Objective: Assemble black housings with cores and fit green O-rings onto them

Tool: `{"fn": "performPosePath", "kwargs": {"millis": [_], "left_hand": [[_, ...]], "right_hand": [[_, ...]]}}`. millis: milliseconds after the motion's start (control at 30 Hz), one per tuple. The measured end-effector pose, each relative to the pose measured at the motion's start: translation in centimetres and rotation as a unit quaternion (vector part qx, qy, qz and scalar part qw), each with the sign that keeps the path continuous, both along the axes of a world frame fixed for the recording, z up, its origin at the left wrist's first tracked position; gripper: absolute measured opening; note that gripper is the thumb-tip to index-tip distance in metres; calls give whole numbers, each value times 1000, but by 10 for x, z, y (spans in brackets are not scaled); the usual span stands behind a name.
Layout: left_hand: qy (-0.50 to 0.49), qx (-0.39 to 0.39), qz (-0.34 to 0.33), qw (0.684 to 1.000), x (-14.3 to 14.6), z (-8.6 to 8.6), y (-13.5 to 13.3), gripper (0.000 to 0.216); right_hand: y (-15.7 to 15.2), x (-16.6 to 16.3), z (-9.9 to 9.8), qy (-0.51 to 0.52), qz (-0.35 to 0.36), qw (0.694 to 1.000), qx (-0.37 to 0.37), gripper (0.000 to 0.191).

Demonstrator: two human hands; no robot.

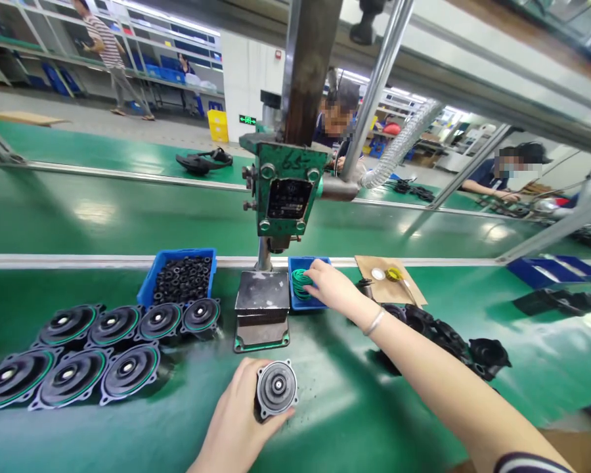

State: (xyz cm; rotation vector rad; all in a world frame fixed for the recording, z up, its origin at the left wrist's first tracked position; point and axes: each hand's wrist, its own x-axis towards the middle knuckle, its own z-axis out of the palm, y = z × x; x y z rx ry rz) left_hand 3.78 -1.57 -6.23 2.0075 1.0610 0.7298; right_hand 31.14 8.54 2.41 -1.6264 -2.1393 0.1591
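Note:
My left hand (243,407) is wrapped around a round black pump housing (278,387) with a metal-grey flange and small lugs, its face turned up. No green ring shows in that flange. Over a small blue bin (320,303), my right hand (329,284) has its fingers bent at the green O-rings (300,284) inside; the fingertips are drawn in on the rings, partly hiding them. To the left stand several similar housings (128,371) in two rows, each with a green ring in its rim.
A green press (285,190) rises over a metal block (262,292). Left of it is a blue bin (150,282) of small black parts. Dark housings (443,338) lie under my right forearm. Cardboard (374,266) carries a yellow pot (394,273). Co-workers (492,174) sit beyond the bench.

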Motion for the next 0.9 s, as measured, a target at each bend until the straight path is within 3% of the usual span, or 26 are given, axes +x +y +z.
{"fn": "performPosePath", "kwargs": {"millis": [100,233,467,667,767,900], "left_hand": [[-4,5,-1,1000,-1,-2,1,46],[-6,9,2,1000,-1,-1,1,46],[-7,28,3,1000,-1,-8,2,42],[9,108,-12,994,-9,-16,7,62],[-19,155,-20,988,-17,-1,7,64],[-65,206,-35,976,-24,18,13,48]], "right_hand": [[19,0,-12,-62,32,997,-32,27],[25,5,-14,-117,60,990,-54,19],[19,5,8,-155,21,987,-26,10],[-32,-12,37,-137,-7,990,38,14],[-72,-29,35,-52,84,992,74,13],[-111,-44,17,13,217,974,65,10]]}}
